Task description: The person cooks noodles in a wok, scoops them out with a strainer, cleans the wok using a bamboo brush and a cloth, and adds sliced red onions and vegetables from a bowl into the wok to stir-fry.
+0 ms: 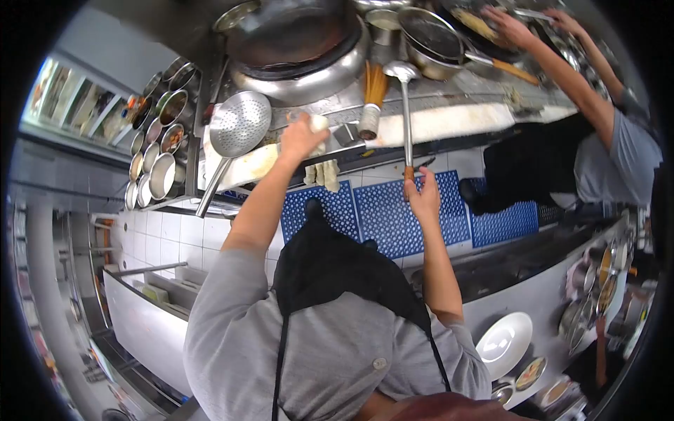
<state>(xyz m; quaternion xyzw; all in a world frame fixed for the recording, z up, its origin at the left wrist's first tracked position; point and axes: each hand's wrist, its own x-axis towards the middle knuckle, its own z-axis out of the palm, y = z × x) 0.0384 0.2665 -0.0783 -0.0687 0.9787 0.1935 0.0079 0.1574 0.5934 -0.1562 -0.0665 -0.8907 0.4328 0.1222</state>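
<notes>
My left hand (300, 140) is closed on a bunched white cloth (319, 124) at the counter's front edge. Just below it, a pale folded cloth (323, 174) hangs over the edge. To its left lies a perforated strainer (241, 125), its handle jutting toward me. My right hand (423, 200) grips the wooden handle end of a long metal ladle (406, 112), thumb and fingers around it. The ladle's bowl rests up on the stove top. Between my hands, a bamboo brush (372, 102) lies on the counter.
A large wok (295, 35) sits on the burner ahead. Pots (430, 42) stand to its right. Stacked metal bowls (163, 175) are at the left. A co-worker's arms (572, 74) reach over a pan at the upper right. Behind me on the right is a white plate (504, 344).
</notes>
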